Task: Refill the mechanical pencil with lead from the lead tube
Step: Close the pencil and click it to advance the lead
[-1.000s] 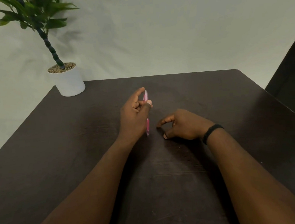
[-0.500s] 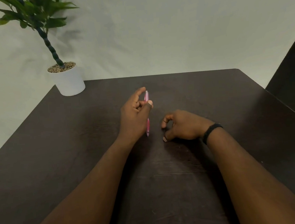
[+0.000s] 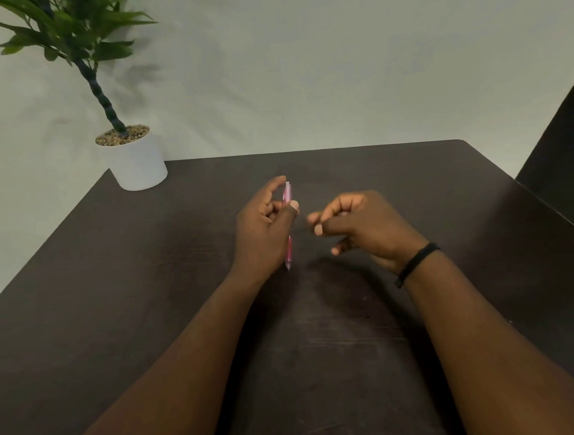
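Observation:
My left hand (image 3: 262,233) holds a pink mechanical pencil (image 3: 287,196) nearly upright over the middle of the dark table (image 3: 147,297). Its tip points down toward me and its top end sticks up above my thumb. My right hand (image 3: 365,225) hovers just right of the pencil, a little above the table. Its thumb and forefinger are pinched together and point at the pencil. I cannot make out anything between those fingertips. No lead tube is visible; the curled right fingers hide whatever is in the palm.
A white pot (image 3: 137,160) with a green plant stands at the table's far left corner. A black band sits on my right wrist (image 3: 416,262). A dark surface (image 3: 569,160) lies beyond the table's right edge, and a pale wall stands behind it.
My right hand has lifted off the table and moved up toward the pencil, its fingertips now pinched. My left hand and the pencil have stayed in place.

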